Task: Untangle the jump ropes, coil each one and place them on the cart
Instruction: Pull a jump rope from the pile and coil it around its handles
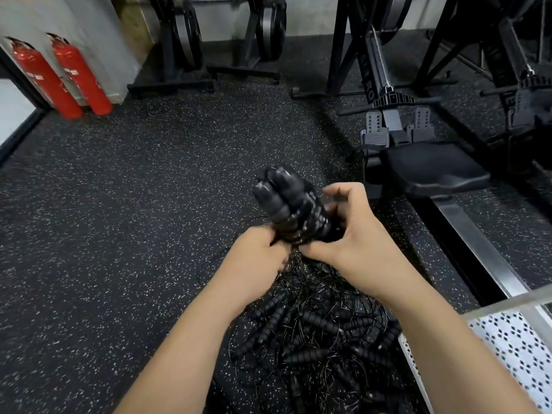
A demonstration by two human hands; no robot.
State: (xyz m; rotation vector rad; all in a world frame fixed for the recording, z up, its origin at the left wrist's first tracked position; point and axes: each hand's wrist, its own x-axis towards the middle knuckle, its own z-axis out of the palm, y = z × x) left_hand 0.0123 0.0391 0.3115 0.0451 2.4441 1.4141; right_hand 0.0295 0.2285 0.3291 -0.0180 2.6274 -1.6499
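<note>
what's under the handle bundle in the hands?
A tangled pile of jump ropes lies on the rubber floor below the handle bundle, which the left hand and right hand grip. The forearms cover the pile's edges; the floor beneath it is hidden.

Open speckled floor (125, 204) left, rowing machine (433, 168) close right, cart (513, 339) lower right

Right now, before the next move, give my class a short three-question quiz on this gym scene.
1. True or false: the bundle of black ribbed jump-rope handles lies on the black speckled rubber floor.
2. The white perforated metal cart sits at the view's: A lower right, B upper left, C centre?
3. How many red fire extinguishers stand by the wall?
Key: 1 false; 2 A; 3 two.
</note>
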